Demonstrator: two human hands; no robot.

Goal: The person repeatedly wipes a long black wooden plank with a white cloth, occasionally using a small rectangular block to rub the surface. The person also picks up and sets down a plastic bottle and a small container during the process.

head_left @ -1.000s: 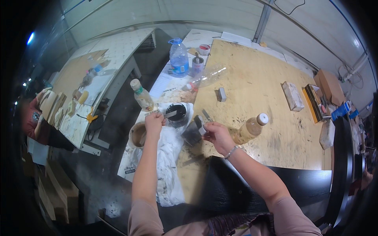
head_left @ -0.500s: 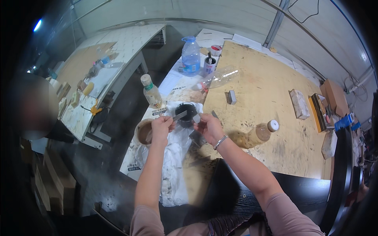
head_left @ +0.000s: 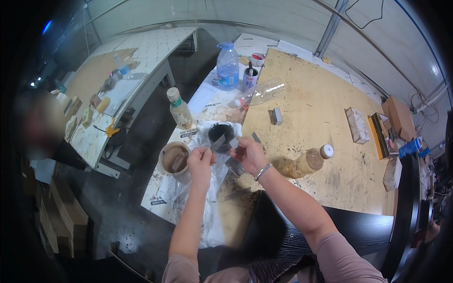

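Closely, the left edge of the white tabletop (head_left: 155,188) runs just beside the brown tub (head_left: 166,161), with the dark floor (head_left: 127,207) between it and the other bench (head_left: 155,59). A black panel (head_left: 349,218) lines the near side, under the right forearm. The right hand (head_left: 251,154) has the amber-tinted bottle (head_left: 311,161) near it on its right; the yellow board (head_left: 321,106) stretches well beyond, with a small grey block (head_left: 276,116) lying farther off.

The blue-capped jug (head_left: 227,68) wears a blue label, and the can with a brush (head_left: 250,79) has a pale printed wrapper. Dark lettering marks the tabletop's rim. All this printing is too small to tell.

Both forearms come up from the lower edge and converge at the open black can (head_left: 222,129), which stands on the white cloth (head_left: 213,207). The left hand (head_left: 200,162) pinches a flat grey strip (head_left: 218,142), angled up and rightward over the can's near side. The right hand, a metal bangle (head_left: 263,171) at its wrist, grips a small pale-grey piece (head_left: 234,142) beside the can's right rim. Whether strip or piece touches the can, I cannot tell.
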